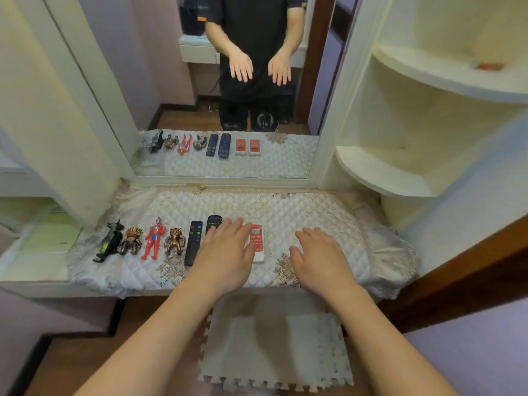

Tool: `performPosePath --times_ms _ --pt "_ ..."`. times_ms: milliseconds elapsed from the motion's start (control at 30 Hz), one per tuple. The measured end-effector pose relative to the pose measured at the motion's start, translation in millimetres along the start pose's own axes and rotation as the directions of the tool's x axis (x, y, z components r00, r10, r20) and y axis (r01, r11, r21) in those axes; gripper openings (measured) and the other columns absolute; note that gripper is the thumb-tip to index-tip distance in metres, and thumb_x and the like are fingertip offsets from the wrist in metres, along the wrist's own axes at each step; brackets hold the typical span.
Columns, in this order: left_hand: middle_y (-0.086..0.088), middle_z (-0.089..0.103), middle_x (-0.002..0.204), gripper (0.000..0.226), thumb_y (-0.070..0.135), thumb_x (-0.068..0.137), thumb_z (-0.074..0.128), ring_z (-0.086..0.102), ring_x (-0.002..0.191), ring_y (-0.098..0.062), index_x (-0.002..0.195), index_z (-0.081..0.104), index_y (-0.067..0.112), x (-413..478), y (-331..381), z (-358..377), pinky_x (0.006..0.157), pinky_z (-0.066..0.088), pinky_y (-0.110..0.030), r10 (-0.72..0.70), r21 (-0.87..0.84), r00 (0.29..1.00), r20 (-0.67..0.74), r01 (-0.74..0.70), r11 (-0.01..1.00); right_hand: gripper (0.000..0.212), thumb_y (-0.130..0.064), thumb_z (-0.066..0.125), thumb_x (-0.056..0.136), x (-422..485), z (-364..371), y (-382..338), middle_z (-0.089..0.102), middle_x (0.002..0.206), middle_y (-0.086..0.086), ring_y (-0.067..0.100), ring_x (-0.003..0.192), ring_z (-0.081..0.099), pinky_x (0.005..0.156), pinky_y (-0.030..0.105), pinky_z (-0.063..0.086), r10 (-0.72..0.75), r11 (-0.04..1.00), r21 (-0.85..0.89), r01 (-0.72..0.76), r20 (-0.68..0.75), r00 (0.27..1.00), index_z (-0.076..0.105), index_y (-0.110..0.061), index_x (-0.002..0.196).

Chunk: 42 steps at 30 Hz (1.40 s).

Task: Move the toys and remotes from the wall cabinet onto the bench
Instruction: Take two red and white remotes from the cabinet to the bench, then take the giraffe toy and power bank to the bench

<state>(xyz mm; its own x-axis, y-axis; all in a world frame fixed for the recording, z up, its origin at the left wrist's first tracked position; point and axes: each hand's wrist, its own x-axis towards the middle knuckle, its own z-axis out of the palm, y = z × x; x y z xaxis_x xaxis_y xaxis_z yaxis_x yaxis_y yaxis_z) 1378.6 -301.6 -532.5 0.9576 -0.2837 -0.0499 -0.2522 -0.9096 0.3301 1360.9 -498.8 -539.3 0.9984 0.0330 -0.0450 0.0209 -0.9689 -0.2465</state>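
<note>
Your left hand (225,252) and right hand (320,252) spread flat over surface (285,210), fingers released, holding nothing. Toys (154,238) and remotes (256,241) lie in row there. Cabinet (385,178) shelves look nearly bare, so task seems about done.

Large white-framed mirror (200,155) ahead; lilac walls (474,364); brown wood floor (85,364); pale foam mat (274,350) underfoot.

- In a row, left on the surface (285,210): black figure (110,243), spiky bronze figure (131,240), red-silver figure (154,238), bronze figure (174,241).
- Just right: black remote (194,242), dark remote (213,222), red-white remote (257,243).
</note>
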Motion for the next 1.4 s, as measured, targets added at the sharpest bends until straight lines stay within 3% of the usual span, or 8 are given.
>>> performPosePath --times_ms 133,267,433,600,700,900,1100,1400 --pt "-0.001 0.037 0.152 0.047 0.036 0.102 0.030 0.028 0.140 -0.022 0.147 0.036 0.021 -3 1 -10 0.115 0.019 -0.039 0.111 0.035 0.992 0.060 -0.113 0.993 0.037 -0.033 0.035 0.095 -22 -8 -13 0.058 0.116 0.003 0.024 0.110 0.047 0.100 0.040 0.037 0.093 0.996 -0.011 -0.093 -0.031 0.995 0.058 -0.013 0.114" --pt "-0.002 0.037 0.153 0.049 0.036 0.102 0.030 0.030 0.141 -0.023 0.148 0.036 0.020 -8 -1 -16 0.116 0.021 -0.040 0.243 0.039 0.966 0.094 -0.247 0.968 0.035 -0.033 0.031 0.092 -51 -12 -32 0.059 0.100 0.004 0.025 0.098 0.051 0.091 0.041 0.041 0.212 0.977 -0.001 -0.212 -0.066 0.975 0.059 -0.013 0.096" --pt "-0.003 0.032 0.156 0.049 0.036 0.103 0.030 0.023 0.145 -0.025 0.149 0.034 0.021 -23 6 -18 0.119 0.014 -0.042 0.376 0.003 0.914 0.155 -0.381 0.925 0.038 -0.031 0.035 0.097 -94 -19 -51 0.060 0.115 0.006 0.025 0.111 0.051 0.097 0.041 0.039 0.333 0.942 0.005 -0.334 -0.097 0.938 0.060 -0.009 0.115" --pt "-0.003 0.040 0.151 0.046 0.035 0.101 0.033 0.030 0.140 -0.025 0.145 0.040 0.021 -43 24 -16 0.116 0.021 -0.044 0.513 -0.014 0.841 0.170 -0.518 0.855 0.022 -0.027 0.035 0.095 -146 -26 -60 0.057 0.093 0.000 0.022 0.095 0.052 0.088 0.042 0.043 0.464 0.884 0.036 -0.467 -0.204 0.862 0.052 -0.017 0.086" --pt "-0.002 0.041 0.150 0.046 0.035 0.101 0.032 0.032 0.139 -0.025 0.144 0.041 0.022 -59 39 -17 0.115 0.023 -0.045 0.584 -0.019 0.797 0.157 -0.589 0.808 0.030 -0.029 0.035 0.096 -177 -31 -64 0.060 0.102 -0.002 0.019 0.100 0.052 0.093 0.041 0.042 0.515 0.852 0.041 -0.522 -0.241 0.822 0.061 -0.017 0.103" --pt "-0.003 0.041 0.149 0.045 0.032 0.101 0.032 0.032 0.139 -0.024 0.144 0.041 0.022 -109 67 -22 0.115 0.023 -0.044 0.700 -0.052 0.702 0.136 -0.700 0.712 0.036 -0.031 0.033 0.101 -250 -41 -80 0.056 0.128 0.000 0.019 0.122 0.045 0.110 0.038 0.031 0.625 0.773 0.088 -0.628 -0.268 0.733 0.055 -0.017 0.126" --pt "-0.003 0.038 0.152 0.048 0.031 0.102 0.032 0.032 0.139 -0.021 0.148 0.038 0.020 -185 95 -26 0.116 0.024 -0.037 0.795 -0.112 0.590 0.143 -0.788 0.605 0.039 -0.030 0.033 0.101 -348 -37 -100 0.051 0.138 0.003 0.022 0.131 0.040 0.116 0.040 0.023 0.722 0.682 0.120 -0.721 -0.268 0.638 0.051 -0.014 0.132" --pt "0.000 0.038 0.153 0.047 0.034 0.103 0.033 0.031 0.142 -0.018 0.147 0.038 0.021 -300 138 -15 0.116 0.022 -0.033 0.915 -0.183 0.366 0.167 -0.901 0.394 0.042 -0.031 0.036 0.100 -486 -30 -133 0.051 0.139 0.005 0.023 0.132 0.040 0.114 0.040 0.027 0.866 0.461 0.188 -0.867 -0.311 0.393 0.050 -0.011 0.135"
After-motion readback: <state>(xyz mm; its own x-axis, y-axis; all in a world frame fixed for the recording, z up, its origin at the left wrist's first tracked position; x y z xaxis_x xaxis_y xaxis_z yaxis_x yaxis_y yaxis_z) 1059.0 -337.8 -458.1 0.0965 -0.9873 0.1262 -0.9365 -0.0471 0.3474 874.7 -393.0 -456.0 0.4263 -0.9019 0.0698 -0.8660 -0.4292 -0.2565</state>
